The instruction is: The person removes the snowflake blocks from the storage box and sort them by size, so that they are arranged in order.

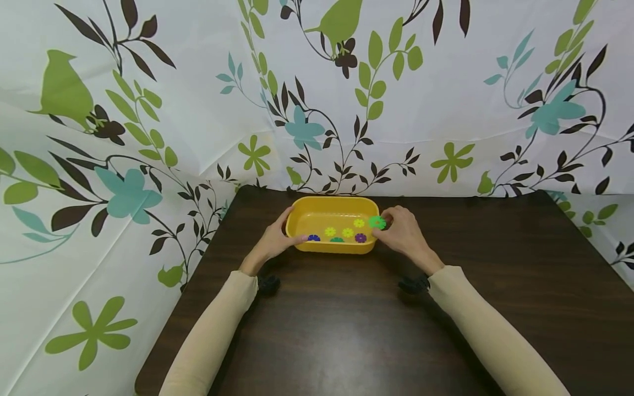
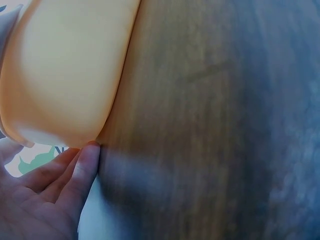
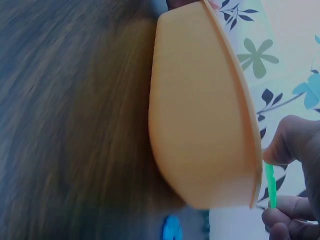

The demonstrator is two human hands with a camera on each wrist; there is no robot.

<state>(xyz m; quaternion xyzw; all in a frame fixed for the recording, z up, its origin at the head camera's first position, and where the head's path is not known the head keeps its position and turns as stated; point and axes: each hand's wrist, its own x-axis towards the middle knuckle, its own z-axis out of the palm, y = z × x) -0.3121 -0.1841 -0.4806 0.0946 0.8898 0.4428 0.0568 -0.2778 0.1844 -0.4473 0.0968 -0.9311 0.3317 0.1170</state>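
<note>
Green disc (image 1: 377, 222) pinched by R hand (image 1: 403, 234) nr yel. tub (image 1: 334, 248); L hand (image 1: 274, 238) grips opp. end.

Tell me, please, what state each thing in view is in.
Yellow tub: open-topped, gripped at one end.
Left hand: grips the tub.
Right hand: pinches the bright green piece.
Bright green piece: held, not loose.
Three yellow pieces: loose in the tub.
Purple piece: loose in the tub.
Blue piece: in the tub, partly hidden.
Teal piece: likewise partly hidden.
Patterned cloth: hanging, creased.
</note>
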